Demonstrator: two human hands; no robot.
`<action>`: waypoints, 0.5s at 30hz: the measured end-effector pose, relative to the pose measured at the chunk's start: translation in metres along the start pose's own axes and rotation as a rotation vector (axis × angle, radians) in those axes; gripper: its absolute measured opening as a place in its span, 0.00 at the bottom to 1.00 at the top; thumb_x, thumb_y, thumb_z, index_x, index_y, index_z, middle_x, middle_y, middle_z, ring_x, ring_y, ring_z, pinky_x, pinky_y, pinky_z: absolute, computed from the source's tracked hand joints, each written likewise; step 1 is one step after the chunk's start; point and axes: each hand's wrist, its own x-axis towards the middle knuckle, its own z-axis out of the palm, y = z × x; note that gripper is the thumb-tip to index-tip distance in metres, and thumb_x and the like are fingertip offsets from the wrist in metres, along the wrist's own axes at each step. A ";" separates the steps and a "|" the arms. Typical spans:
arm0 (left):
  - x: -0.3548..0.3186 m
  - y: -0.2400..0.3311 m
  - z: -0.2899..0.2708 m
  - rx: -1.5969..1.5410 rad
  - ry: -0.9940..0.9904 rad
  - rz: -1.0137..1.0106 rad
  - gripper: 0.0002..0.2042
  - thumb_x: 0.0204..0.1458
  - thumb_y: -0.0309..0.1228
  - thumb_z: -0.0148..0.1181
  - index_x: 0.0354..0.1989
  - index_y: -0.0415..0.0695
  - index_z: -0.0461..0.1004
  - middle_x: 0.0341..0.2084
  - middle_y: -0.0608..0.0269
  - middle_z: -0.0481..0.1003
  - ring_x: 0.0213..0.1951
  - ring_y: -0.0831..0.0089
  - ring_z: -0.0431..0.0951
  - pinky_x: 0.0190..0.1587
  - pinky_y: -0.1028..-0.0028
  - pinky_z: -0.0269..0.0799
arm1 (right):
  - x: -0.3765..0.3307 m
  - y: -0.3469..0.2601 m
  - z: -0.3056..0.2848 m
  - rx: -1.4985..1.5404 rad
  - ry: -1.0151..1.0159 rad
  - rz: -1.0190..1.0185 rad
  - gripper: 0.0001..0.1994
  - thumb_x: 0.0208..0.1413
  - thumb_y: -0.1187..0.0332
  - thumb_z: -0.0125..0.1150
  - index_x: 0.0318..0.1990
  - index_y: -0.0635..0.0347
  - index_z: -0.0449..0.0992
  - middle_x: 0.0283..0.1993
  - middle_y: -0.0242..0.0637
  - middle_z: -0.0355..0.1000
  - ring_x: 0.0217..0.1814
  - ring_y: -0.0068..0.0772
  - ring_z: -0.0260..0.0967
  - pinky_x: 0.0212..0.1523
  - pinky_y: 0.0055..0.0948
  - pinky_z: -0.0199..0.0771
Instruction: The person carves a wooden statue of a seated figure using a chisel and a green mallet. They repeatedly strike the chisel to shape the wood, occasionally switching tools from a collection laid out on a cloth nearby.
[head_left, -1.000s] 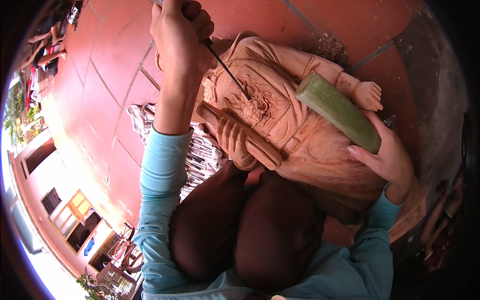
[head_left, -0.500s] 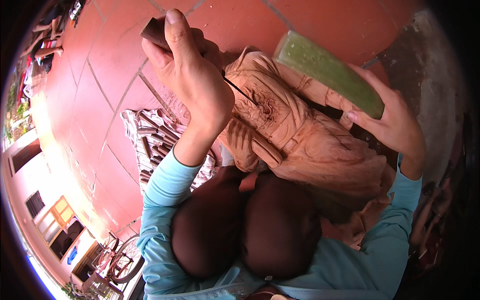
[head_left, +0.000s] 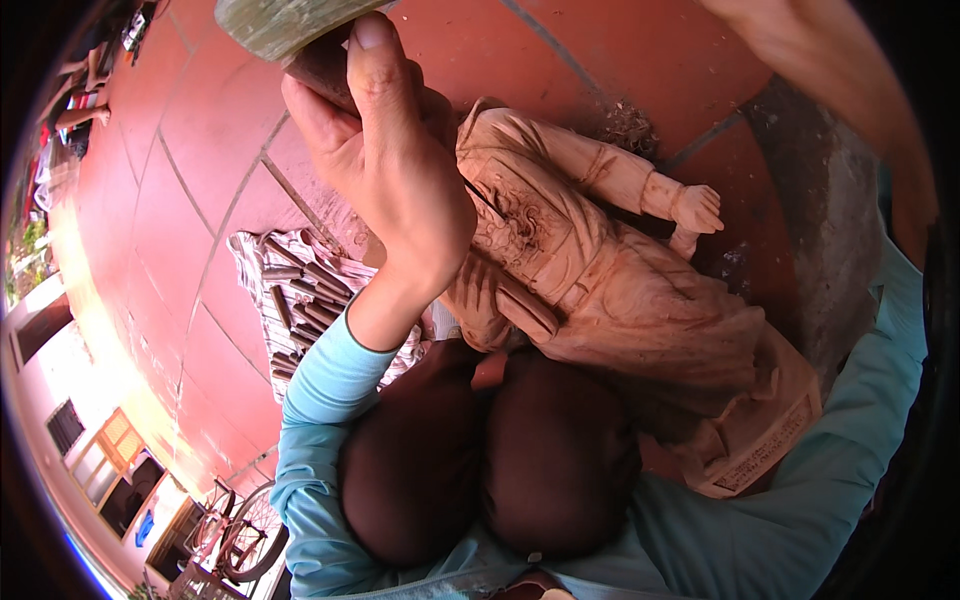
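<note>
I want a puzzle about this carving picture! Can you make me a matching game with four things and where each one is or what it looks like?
Things:
1. left hand
2. wooden statue
3. striped cloth
4. green mallet

Descriptions:
A. lies on the red tiles with many chisels on it
B. pale and carved, lies in front of the knees
C. grips a thin chisel whose tip is on the statue's chest
D. at the picture's top edge, above the chisel's handle

Pairs: 1-C, 2-B, 3-A, 4-D

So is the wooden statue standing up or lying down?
Lying down: the wooden statue rests lengthwise on the tiled floor against the person's knees.
</note>
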 end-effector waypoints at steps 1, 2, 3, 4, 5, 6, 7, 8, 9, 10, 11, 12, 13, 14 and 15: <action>0.000 0.001 0.000 -0.001 0.001 -0.012 0.11 0.57 0.37 0.56 0.33 0.49 0.59 0.15 0.72 0.58 0.11 0.84 0.52 0.13 0.79 0.45 | 0.002 -0.001 -0.001 -0.007 0.005 -0.006 0.29 0.49 0.75 0.62 0.61 0.56 0.63 0.46 0.46 0.74 0.49 0.37 0.74 0.48 0.31 0.72; 0.001 0.002 -0.002 -0.002 0.003 -0.024 0.11 0.57 0.36 0.56 0.34 0.49 0.60 0.15 0.72 0.58 0.11 0.84 0.52 0.13 0.79 0.46 | 0.003 -0.002 -0.001 -0.006 0.010 -0.008 0.29 0.49 0.75 0.62 0.60 0.56 0.63 0.46 0.46 0.74 0.49 0.37 0.74 0.48 0.31 0.72; 0.001 0.004 -0.003 0.002 0.007 -0.033 0.11 0.57 0.36 0.56 0.34 0.49 0.60 0.15 0.71 0.58 0.11 0.83 0.53 0.13 0.79 0.46 | 0.004 -0.004 -0.003 -0.009 0.009 -0.013 0.29 0.49 0.75 0.62 0.60 0.57 0.63 0.46 0.46 0.74 0.49 0.37 0.74 0.48 0.31 0.72; 0.001 0.004 -0.003 0.014 -0.010 -0.022 0.11 0.57 0.36 0.56 0.34 0.49 0.60 0.15 0.71 0.58 0.11 0.83 0.53 0.13 0.79 0.46 | 0.005 -0.004 -0.004 -0.005 0.010 -0.017 0.29 0.49 0.75 0.62 0.60 0.57 0.63 0.46 0.46 0.74 0.49 0.37 0.74 0.48 0.31 0.72; 0.001 0.004 -0.004 0.026 -0.026 -0.012 0.11 0.57 0.36 0.56 0.34 0.49 0.60 0.15 0.71 0.58 0.11 0.83 0.53 0.13 0.79 0.46 | 0.006 -0.003 -0.004 -0.006 0.013 -0.022 0.28 0.49 0.75 0.62 0.60 0.57 0.63 0.46 0.46 0.74 0.49 0.37 0.74 0.48 0.31 0.72; 0.001 0.001 -0.003 0.031 -0.048 -0.002 0.11 0.57 0.36 0.56 0.34 0.49 0.60 0.15 0.71 0.58 0.12 0.83 0.53 0.12 0.79 0.46 | 0.004 -0.003 -0.004 -0.008 0.008 -0.023 0.28 0.49 0.75 0.62 0.60 0.57 0.63 0.46 0.46 0.74 0.49 0.37 0.74 0.48 0.31 0.72; 0.003 0.001 -0.003 0.014 -0.056 -0.047 0.11 0.57 0.37 0.55 0.33 0.48 0.60 0.15 0.71 0.57 0.12 0.83 0.53 0.13 0.79 0.46 | 0.002 -0.003 -0.003 -0.006 0.004 -0.026 0.28 0.49 0.75 0.62 0.60 0.57 0.64 0.46 0.46 0.74 0.49 0.37 0.74 0.48 0.31 0.72; 0.006 0.003 -0.003 -0.003 -0.063 -0.092 0.11 0.57 0.37 0.55 0.32 0.48 0.60 0.14 0.71 0.57 0.12 0.82 0.53 0.13 0.79 0.46 | 0.002 -0.003 -0.001 -0.007 0.000 -0.032 0.28 0.49 0.75 0.62 0.60 0.57 0.64 0.46 0.46 0.74 0.49 0.37 0.74 0.48 0.31 0.72; 0.010 0.006 -0.006 -0.015 -0.069 -0.132 0.12 0.57 0.38 0.55 0.31 0.47 0.60 0.14 0.71 0.56 0.12 0.82 0.53 0.13 0.79 0.46 | 0.002 -0.004 -0.002 -0.005 0.000 -0.041 0.28 0.49 0.75 0.62 0.60 0.57 0.64 0.46 0.46 0.74 0.49 0.36 0.74 0.48 0.31 0.72; 0.020 0.003 -0.013 -0.025 -0.032 -0.219 0.13 0.57 0.39 0.53 0.26 0.46 0.61 0.15 0.71 0.55 0.13 0.81 0.52 0.15 0.79 0.47 | 0.002 -0.005 -0.002 0.006 -0.005 -0.052 0.28 0.49 0.75 0.62 0.60 0.57 0.64 0.46 0.46 0.74 0.49 0.36 0.74 0.48 0.31 0.72; 0.032 -0.004 -0.023 -0.023 -0.003 -0.237 0.14 0.57 0.39 0.53 0.24 0.45 0.61 0.15 0.70 0.55 0.13 0.81 0.52 0.15 0.79 0.47 | 0.003 -0.005 -0.001 0.011 -0.008 -0.060 0.28 0.49 0.76 0.62 0.60 0.57 0.64 0.46 0.46 0.74 0.49 0.36 0.73 0.48 0.31 0.72; 0.040 -0.005 -0.022 -0.032 0.014 -0.260 0.15 0.57 0.40 0.52 0.22 0.45 0.61 0.15 0.70 0.55 0.13 0.80 0.52 0.15 0.79 0.47 | 0.004 -0.004 -0.002 -0.001 -0.011 -0.059 0.28 0.49 0.76 0.62 0.60 0.57 0.64 0.46 0.46 0.74 0.49 0.36 0.73 0.48 0.31 0.72; 0.037 -0.001 -0.022 -0.030 0.004 -0.185 0.15 0.57 0.40 0.51 0.24 0.44 0.64 0.15 0.70 0.56 0.14 0.80 0.52 0.15 0.79 0.47 | 0.004 -0.005 -0.003 -0.008 -0.025 -0.059 0.28 0.49 0.76 0.62 0.60 0.57 0.64 0.46 0.46 0.74 0.49 0.36 0.73 0.48 0.31 0.72; 0.032 0.007 -0.020 -0.029 -0.007 -0.110 0.14 0.58 0.40 0.50 0.25 0.44 0.66 0.16 0.69 0.56 0.14 0.80 0.52 0.15 0.79 0.47 | 0.004 -0.005 -0.005 -0.012 -0.030 -0.058 0.28 0.49 0.76 0.62 0.60 0.57 0.64 0.46 0.46 0.74 0.49 0.36 0.73 0.48 0.31 0.72; 0.028 0.015 -0.016 -0.094 -0.080 -0.100 0.12 0.59 0.40 0.48 0.35 0.44 0.71 0.16 0.69 0.57 0.14 0.81 0.52 0.15 0.79 0.46 | 0.006 -0.003 -0.004 -0.005 -0.032 -0.069 0.27 0.49 0.76 0.62 0.60 0.57 0.64 0.46 0.46 0.74 0.49 0.36 0.73 0.48 0.31 0.72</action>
